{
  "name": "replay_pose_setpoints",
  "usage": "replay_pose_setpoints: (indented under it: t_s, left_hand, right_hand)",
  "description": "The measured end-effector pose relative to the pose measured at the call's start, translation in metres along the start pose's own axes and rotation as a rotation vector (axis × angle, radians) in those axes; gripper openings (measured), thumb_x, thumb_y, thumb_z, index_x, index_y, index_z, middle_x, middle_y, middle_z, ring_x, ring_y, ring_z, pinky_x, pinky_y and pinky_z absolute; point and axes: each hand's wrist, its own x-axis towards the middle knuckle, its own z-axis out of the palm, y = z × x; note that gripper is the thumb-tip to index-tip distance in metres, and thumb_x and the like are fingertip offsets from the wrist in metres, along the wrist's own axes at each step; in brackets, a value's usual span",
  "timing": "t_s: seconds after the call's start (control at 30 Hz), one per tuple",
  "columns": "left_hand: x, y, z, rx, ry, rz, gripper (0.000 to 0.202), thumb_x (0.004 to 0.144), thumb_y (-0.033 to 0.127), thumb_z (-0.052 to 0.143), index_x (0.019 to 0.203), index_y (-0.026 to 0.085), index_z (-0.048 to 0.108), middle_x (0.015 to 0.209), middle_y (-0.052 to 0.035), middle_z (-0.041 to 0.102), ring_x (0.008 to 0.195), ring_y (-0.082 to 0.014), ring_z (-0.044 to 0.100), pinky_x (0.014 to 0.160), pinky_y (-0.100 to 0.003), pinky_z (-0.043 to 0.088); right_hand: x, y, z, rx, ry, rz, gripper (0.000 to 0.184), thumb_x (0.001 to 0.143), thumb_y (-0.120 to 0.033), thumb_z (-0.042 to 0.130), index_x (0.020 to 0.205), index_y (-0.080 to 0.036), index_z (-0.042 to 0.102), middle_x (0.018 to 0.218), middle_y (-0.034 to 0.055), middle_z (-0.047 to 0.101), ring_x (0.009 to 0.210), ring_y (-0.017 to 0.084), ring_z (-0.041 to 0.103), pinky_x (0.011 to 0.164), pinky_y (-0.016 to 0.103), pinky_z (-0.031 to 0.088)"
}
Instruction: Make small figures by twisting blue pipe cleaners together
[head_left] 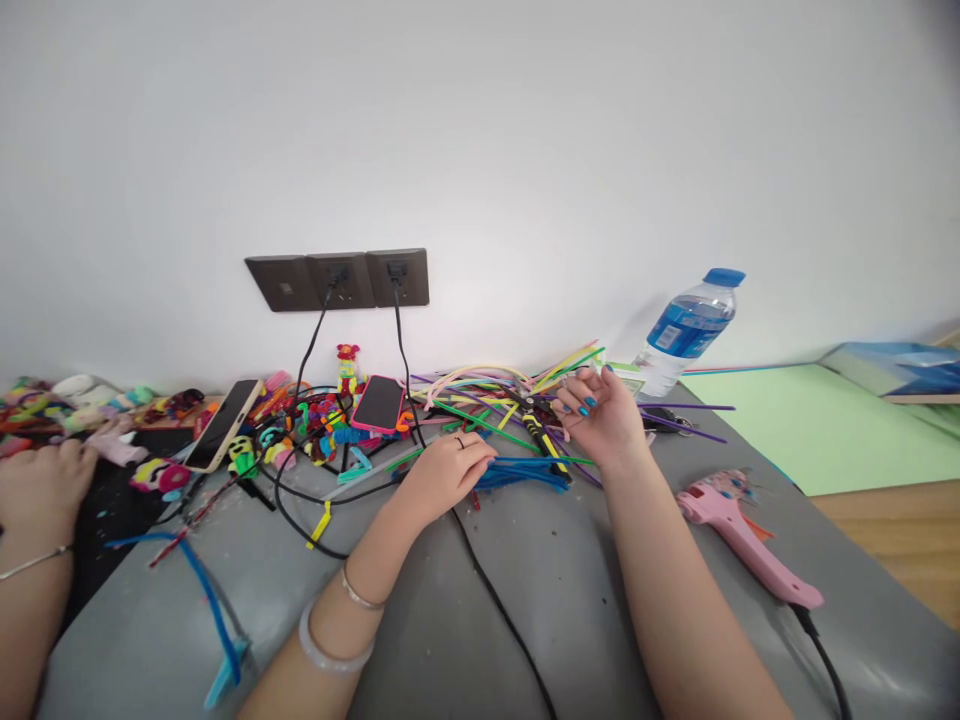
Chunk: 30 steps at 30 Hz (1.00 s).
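My left hand (454, 470), a ring on one finger, is closed over the near end of some blue pipe cleaners (525, 474) lying on the grey table. Thumb and fingers pinch together there; how many stems they grip is hidden. To the right, my right hand (600, 415) is raised above the pile with its fingers curled toward the palm. Whatever its thumb and forefinger may hold is too small to make out. Between the hands lie yellow-and-black pliers (541, 435) and a heap of many-coloured pipe cleaners (480, 385).
A pink hot glue gun (754, 545) lies at right, a water bottle (690, 325) behind it. Two phones (379, 403) and pipe-cleaner figures (346, 370) crowd the back left. Black cables (487, 580) cross the table. Another person's hand (45, 490) rests at far left.
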Motion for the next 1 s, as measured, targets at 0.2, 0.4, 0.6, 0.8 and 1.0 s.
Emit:
replay_pose_setpoints:
  t_s: [0.2, 0.4, 0.6, 0.8, 1.0]
  left_hand:
    - [0.0, -0.005, -0.001, -0.103, 0.331, -0.175, 0.023, 0.098, 0.02, 0.036, 0.108, 0.018, 0.057, 0.082, -0.004, 0.068, 0.075, -0.0166, 0.064, 0.071, -0.028, 0.046]
    - [-0.001, -0.005, 0.0, -0.13, 0.297, -0.23, 0.022, 0.096, 0.021, 0.039, 0.108, 0.018, 0.058, 0.072, -0.0015, 0.066, 0.064, -0.0153, 0.061, 0.064, -0.025, 0.042]
    - [0.0, -0.001, 0.001, -0.165, 0.268, -0.241, 0.025, 0.094, 0.025, 0.046, 0.115, 0.021, 0.06, 0.078, -0.0024, 0.069, 0.065, -0.0155, 0.062, 0.065, -0.026, 0.043]
    - [0.007, -0.001, 0.003, -0.551, 0.555, -0.333, 0.025, 0.081, 0.022, 0.063, 0.106, 0.021, 0.063, 0.091, -0.0047, 0.067, 0.079, -0.0156, 0.062, 0.063, -0.023, 0.045]
    - [0.012, 0.001, 0.011, -1.101, 0.612, -0.469, 0.019, 0.071, 0.03, 0.076, 0.084, 0.018, 0.068, 0.079, -0.0016, 0.065, 0.065, -0.0107, 0.056, 0.057, -0.021, 0.044]
  right_hand:
    - [-0.002, 0.004, 0.007, -0.125, -0.071, 0.066, 0.018, 0.081, -0.034, 0.065, 0.071, -0.021, 0.058, 0.053, -0.0073, 0.029, 0.045, 0.009, 0.028, 0.047, 0.022, 0.035]
    - [-0.021, 0.023, 0.034, -0.516, -0.333, 0.127, 0.023, 0.078, -0.038, 0.073, 0.092, -0.021, 0.064, 0.068, -0.0038, 0.052, 0.058, 0.01, 0.043, 0.053, 0.024, 0.034]
    - [-0.021, 0.036, 0.039, -0.712, -0.392, 0.039, 0.032, 0.082, -0.051, 0.067, 0.085, -0.019, 0.061, 0.062, -0.0039, 0.051, 0.056, 0.011, 0.044, 0.054, 0.025, 0.035]
    - [-0.017, 0.033, 0.031, -0.621, -0.292, 0.023, 0.03, 0.082, -0.05, 0.066, 0.085, -0.022, 0.057, 0.062, -0.0039, 0.052, 0.056, 0.012, 0.047, 0.053, 0.024, 0.036]
    - [-0.02, 0.035, 0.033, -0.674, -0.339, 0.073, 0.031, 0.08, -0.051, 0.068, 0.084, -0.022, 0.059, 0.066, -0.0023, 0.056, 0.061, 0.013, 0.051, 0.058, 0.025, 0.041]
